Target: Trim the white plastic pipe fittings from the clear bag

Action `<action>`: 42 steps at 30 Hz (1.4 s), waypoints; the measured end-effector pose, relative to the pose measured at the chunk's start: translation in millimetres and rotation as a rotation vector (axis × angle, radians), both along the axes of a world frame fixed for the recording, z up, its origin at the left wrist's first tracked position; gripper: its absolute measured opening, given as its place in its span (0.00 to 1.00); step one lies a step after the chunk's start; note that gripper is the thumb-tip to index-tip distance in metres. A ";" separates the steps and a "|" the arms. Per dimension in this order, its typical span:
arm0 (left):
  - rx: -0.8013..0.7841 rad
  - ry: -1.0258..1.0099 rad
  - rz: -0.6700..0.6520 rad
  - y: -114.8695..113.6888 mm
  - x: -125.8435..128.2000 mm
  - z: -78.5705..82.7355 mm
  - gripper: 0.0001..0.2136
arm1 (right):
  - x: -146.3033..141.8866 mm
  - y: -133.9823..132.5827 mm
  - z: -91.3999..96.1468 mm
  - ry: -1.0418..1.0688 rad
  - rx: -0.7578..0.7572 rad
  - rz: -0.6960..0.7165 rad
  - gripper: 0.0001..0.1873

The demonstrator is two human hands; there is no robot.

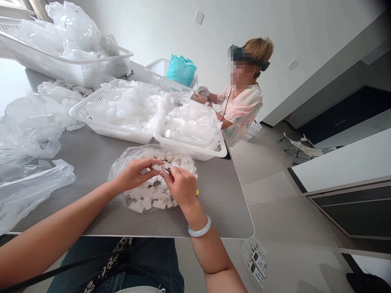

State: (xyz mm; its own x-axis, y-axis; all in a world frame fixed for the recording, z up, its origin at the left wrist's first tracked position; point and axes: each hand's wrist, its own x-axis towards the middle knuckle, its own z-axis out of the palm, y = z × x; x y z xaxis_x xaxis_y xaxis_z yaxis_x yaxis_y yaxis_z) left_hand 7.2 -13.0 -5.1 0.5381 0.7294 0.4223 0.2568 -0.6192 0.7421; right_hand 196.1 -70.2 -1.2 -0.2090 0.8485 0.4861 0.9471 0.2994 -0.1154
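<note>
My left hand (134,175) pinches a short white plastic tube (158,167) by its end, just above a clear plastic bag (149,199) full of similar white tubes and fittings. My right hand (180,187) is shut around a slim pen-like tool (168,172), with its dark tip at the tube and a yellow end (197,192) sticking out past my fingers. Both hands are close together over the bag. A pale green bangle (199,228) circles my right wrist.
The grey table (214,203) ends close to my right. White slotted baskets (189,138) of clear bagged items stand ahead, and loose clear bags lie to the left. A gloved co-worker (241,110) sits at the far end beside a basket holding a teal bag (181,70).
</note>
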 end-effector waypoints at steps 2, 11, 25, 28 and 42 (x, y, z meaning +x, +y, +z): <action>0.033 0.017 0.011 1.0 -0.7 0.2 0.15 | -0.3 -0.6 -0.1 -0.007 0.000 0.016 0.27; 0.164 0.022 0.074 2.0 -0.5 -3.6 0.15 | -3.1 0.3 -3.3 0.022 0.027 -0.020 0.26; 0.295 -0.023 0.070 1.9 0.4 -6.1 0.10 | -3.8 -0.7 -3.8 0.053 0.069 -0.018 0.30; 0.281 -0.012 0.060 2.8 -0.7 -6.5 0.10 | -2.9 -0.8 -4.5 0.047 0.053 -0.002 0.31; 0.285 -0.004 0.078 -0.7 0.9 -4.6 0.09 | -3.5 -1.3 -3.9 0.044 0.045 -0.005 0.29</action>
